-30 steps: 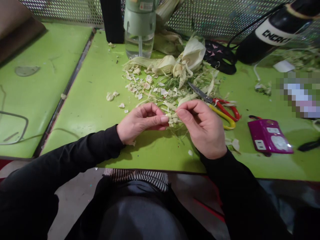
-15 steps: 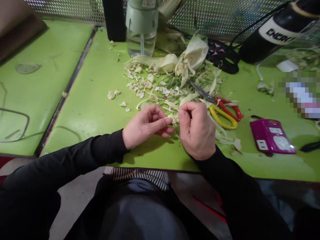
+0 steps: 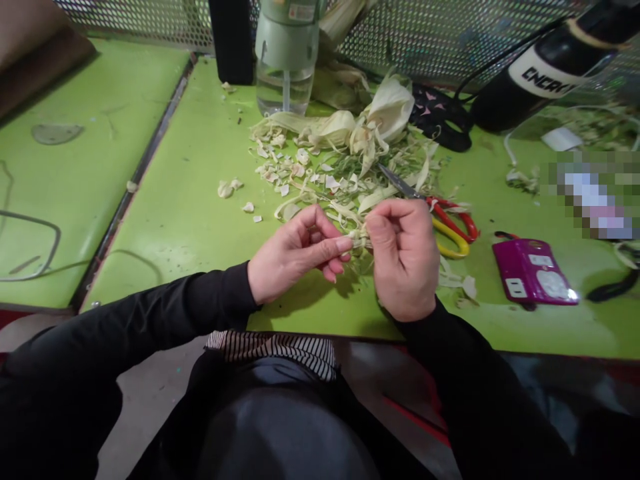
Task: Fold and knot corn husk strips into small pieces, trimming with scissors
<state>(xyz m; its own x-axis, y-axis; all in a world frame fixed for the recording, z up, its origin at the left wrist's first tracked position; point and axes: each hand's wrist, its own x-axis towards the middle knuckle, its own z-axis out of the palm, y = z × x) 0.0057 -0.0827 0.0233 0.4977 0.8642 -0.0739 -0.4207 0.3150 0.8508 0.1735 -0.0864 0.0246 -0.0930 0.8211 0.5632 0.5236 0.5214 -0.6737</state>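
Note:
My left hand (image 3: 300,255) pinches one end of a small, pale, knotted-looking piece of corn husk (image 3: 359,238) between thumb and fingers. The other end is gripped by the curled fingers of my right hand (image 3: 406,263), so the husk spans the short gap between both hands above the table. Part of it is hidden by my fingers. Just beyond lies a heap of husk strips and scraps (image 3: 331,182), with a large dried corn husk (image 3: 394,110) behind it. Scissors (image 3: 403,185) with red and yellow handles rest on the strips, partly behind my right hand.
On the green table (image 3: 165,200), a pale green water bottle (image 3: 287,50) and a dark bottle (image 3: 540,70) stand at the back before a mesh panel (image 3: 410,40). A purple case (image 3: 534,272) lies right. A brown object (image 3: 37,50) occupies the far left; a seam divides the tabletop.
My right hand has shifted slightly right, away from my left hand, and more of the husk shows between them. Both hands still pinch it. The view has shifted slightly.

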